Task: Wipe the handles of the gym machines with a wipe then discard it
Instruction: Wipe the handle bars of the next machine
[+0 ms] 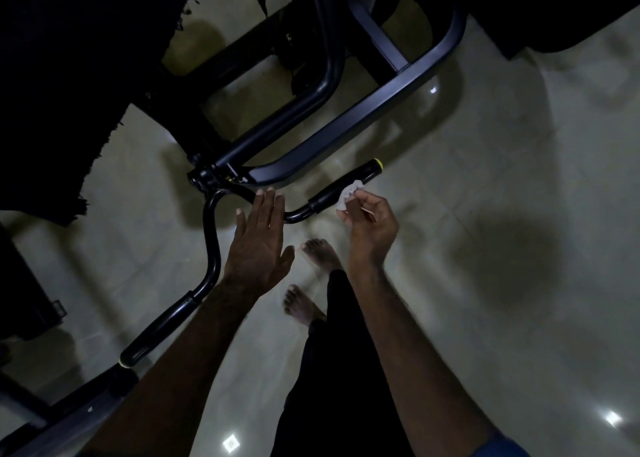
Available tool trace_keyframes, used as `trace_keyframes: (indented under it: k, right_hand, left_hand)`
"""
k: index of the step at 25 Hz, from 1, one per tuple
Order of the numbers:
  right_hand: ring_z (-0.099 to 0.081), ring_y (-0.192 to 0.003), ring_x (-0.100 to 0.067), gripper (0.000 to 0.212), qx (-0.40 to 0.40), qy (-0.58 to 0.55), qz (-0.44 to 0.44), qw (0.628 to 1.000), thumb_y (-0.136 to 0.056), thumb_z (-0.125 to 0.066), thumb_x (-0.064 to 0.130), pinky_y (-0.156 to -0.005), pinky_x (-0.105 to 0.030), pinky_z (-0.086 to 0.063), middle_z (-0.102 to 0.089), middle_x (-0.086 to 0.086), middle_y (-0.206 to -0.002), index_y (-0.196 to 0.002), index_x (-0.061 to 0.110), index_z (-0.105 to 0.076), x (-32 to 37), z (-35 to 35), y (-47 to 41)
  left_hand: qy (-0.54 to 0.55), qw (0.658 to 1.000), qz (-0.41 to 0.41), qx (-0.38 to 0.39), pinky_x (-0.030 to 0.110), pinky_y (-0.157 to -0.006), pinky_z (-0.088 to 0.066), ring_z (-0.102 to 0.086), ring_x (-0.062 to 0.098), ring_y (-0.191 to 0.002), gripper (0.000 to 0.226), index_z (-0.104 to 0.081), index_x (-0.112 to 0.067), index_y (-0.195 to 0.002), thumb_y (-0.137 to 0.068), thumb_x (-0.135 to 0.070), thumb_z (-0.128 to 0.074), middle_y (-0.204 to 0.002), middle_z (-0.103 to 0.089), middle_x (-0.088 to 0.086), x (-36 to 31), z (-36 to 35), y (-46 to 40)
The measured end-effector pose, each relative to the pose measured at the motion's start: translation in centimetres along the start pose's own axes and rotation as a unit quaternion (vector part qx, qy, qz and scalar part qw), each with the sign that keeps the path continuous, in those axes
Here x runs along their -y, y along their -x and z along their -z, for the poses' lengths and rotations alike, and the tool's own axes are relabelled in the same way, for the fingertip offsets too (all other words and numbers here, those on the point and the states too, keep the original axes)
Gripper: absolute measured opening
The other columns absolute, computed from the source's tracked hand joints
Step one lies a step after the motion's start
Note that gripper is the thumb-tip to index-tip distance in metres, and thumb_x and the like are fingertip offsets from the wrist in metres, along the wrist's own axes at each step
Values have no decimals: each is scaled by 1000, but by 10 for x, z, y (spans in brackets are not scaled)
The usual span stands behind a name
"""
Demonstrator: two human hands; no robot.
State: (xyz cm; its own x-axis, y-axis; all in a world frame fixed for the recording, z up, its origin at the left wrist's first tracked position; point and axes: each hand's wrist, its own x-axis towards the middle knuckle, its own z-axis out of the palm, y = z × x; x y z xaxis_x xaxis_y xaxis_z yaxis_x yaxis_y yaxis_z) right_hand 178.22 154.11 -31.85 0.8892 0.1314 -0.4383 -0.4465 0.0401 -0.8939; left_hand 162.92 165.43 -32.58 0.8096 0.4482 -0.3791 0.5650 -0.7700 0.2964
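A black curved handlebar (pixel 212 245) of a gym machine spans the middle of the view. Its right grip (pixel 349 181) ends in a yellow cap, and its left grip (pixel 157 328) lies lower left. My right hand (pixel 372 226) pinches a crumpled white wipe (pixel 349 195) against the right grip. My left hand (pixel 258 245) hovers flat with straight fingers over the bare bar between the bend and the right grip; whether it touches the bar is unclear.
The machine's black frame (pixel 346 124) stands beyond the handlebar on a glossy pale tiled floor (pixel 485 318). Dark machine parts (pixel 24 294) sit at the left edge. My bare feet (pixel 311 283) and dark trousers are below the hands.
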Motion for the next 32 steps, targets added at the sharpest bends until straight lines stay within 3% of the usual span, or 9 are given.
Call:
trace_keyframes:
  k: [5, 8, 10, 12, 15, 17, 21, 27, 32]
  right_hand:
    - [-68, -96, -36, 16, -67, -94, -89, 989, -93, -68, -8, -80, -44, -64, -67, -25, -110, -109, -5, -68, 8, 3, -39]
    - [-74, -90, -29, 13, -40, -93, -123, 987, -93, -69, -6, -73, -38, -62, -75, -14, -100, -98, 6, -71, 8, 0, -11]
    - [-77, -78, -16, 13, -4, -74, -163, 984, -93, -71, -4, -63, -28, -61, -78, -2, -87, -100, 7, -70, 5, -4, 17]
    - [-78, -76, -15, 16, -13, -75, -177, 981, -91, -73, -3, -62, -28, -58, -78, -4, -89, -105, 4, -70, 2, -6, 21]
    - [-77, -92, -28, 15, -69, -107, -128, 984, -88, -74, -6, -72, -37, -63, -77, -16, -106, -95, 6, -73, 8, -7, -2]
    - [-76, -99, -27, 12, -56, -79, -91, 991, -88, -77, -2, -85, -46, -63, -79, -11, -107, -93, 9, -74, 2, -8, -3]
    - [-75, -101, -25, 20, 27, 96, -93, 991, -84, -86, 37, -88, -57, -62, -78, -1, -107, -95, 23, -76, -21, -16, 42]
    - [-70, -115, -44, 13, -74, -145, -227, 960, -88, -80, 5, -98, -62, -56, -72, -23, -121, -91, 17, -81, -25, -11, 18]
    - [-72, -115, -30, 31, -8, -160, -353, 922, -103, -59, 5, -87, -40, -60, -67, -19, -135, -133, 12, -62, -23, -16, 23]
  left_hand:
    - [-3, 1000, -8, -2, 68, -128, -17, 1, 36, -164, 96, -6, 0, -167, -100, -38, -64, -177, 0, 19, 2, 2, 0]
    - [-3, 1000, -1, -5, 67, -128, -18, 1, 36, -164, 99, -3, -1, -167, -99, -38, -64, -177, 1, 19, 1, -1, 1]
    - [-4, 1000, 0, -6, 67, -127, -18, 1, 36, -164, 99, -3, 0, -167, -99, -39, -63, -177, 1, 20, 0, -1, 0]
    - [-6, 1000, -5, 2, 68, -128, -17, 1, 36, -164, 98, -4, -1, -168, -99, -39, -63, -177, 1, 20, 1, 2, -1]
    - [-5, 1000, -5, 24, 66, -129, -12, 5, 34, -164, 94, 0, -3, -167, -103, -42, -56, -177, 5, 18, 3, 6, -2]
    - [-5, 1000, -7, 16, 66, -129, -14, 3, 35, -164, 92, -1, -3, -167, -101, -46, -46, -177, 3, 19, 2, 5, -1]
    - [12, 1000, 8, 14, 65, -129, -16, 4, 35, -165, 95, 0, -4, -168, -98, -44, -51, -177, 2, 18, -2, 2, 0]
    - [19, 1000, 10, 21, 63, -130, -14, 4, 35, -164, 98, -4, -2, -168, -99, -37, -65, -177, 2, 17, 0, 7, -6]
    - [23, 999, 20, 39, 65, -128, -18, 1, 37, -164, 99, -6, -1, -168, -98, -37, -67, -176, 0, 20, -2, 11, -8]
